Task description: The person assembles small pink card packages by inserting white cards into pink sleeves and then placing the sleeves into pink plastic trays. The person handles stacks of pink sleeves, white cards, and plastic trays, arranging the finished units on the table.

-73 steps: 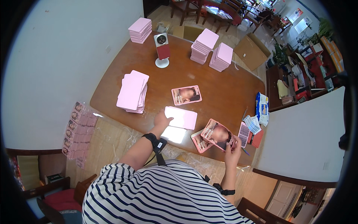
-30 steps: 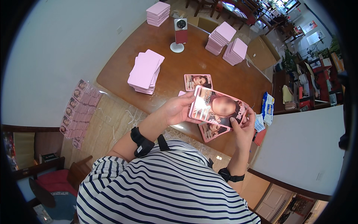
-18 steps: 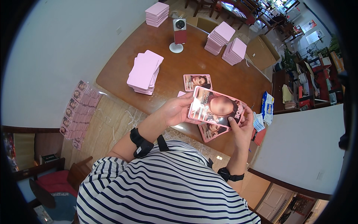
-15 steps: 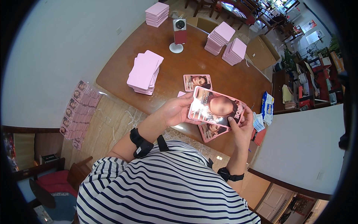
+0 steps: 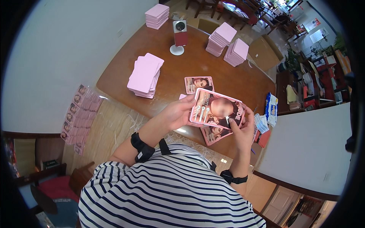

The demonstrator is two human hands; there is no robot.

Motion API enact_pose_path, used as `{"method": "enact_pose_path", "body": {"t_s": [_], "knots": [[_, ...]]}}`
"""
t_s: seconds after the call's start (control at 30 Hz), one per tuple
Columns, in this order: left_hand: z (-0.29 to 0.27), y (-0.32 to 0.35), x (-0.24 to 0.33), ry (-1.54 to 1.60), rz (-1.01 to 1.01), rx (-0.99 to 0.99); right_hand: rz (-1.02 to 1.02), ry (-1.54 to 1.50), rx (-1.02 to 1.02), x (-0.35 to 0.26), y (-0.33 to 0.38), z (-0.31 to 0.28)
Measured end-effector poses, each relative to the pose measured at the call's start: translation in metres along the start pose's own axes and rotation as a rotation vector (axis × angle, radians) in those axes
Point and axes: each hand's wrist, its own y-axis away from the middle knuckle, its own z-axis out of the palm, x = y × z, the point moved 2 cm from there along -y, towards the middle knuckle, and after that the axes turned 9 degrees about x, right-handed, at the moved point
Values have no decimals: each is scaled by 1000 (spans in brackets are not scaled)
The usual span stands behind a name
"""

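Note:
Above the near part of the table, my two hands hold a flat pink package (image 5: 207, 105) printed with a portrait, its glossy face up. My left hand (image 5: 179, 114) grips its left edge, the thumb near the upper corner and the other fingers partly hidden underneath. On the right side, my right hand (image 5: 243, 131) pinches it, with the thumb lying on the printed face. One similar printed package (image 5: 194, 81) lies on the table just beyond it. Another printed package (image 5: 216, 135) sits partly covered below the held one.
A tall pile of pink flat packages (image 5: 143, 78) stands left on the brown table (image 5: 114, 76). More pink stacks (image 5: 218, 38) are at the far side, near a small device on a white round stand (image 5: 180, 38). A blue-and-white packet (image 5: 271, 105) lies by the right edge; cardboard boxes (image 5: 265, 51) stand behind.
The held package has tilted a little, so the bright glare on its face is gone and the print shows. Both hands keep their grip; the view has shifted slightly.

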Motion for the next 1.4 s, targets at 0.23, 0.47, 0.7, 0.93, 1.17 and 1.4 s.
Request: {"method": "enact_pose_path", "body": {"t_s": [0.23, 0.47, 0.7, 0.93, 1.17, 1.4], "knots": [[3, -8, -5, -155, 154, 8, -195, 534, 57, -7, 1, 13], [-14, -21, -7, -181, 142, 136, -199, 1071, 228, -7, -14, 14], [-17, -35, -21, 30, 159, 69, -654, 836, -441, 19, 8, 82], [-36, -51, -22, 73, 213, 33, -556, 1007, -62, 68, -41, 40], [-125, -116, -14, 122, 241, 366, 191, 852, 344, 166, -41, -96], [-171, -228, -31, 80, 276, 483, 325, 1100, 294, 210, 36, -105]]}}
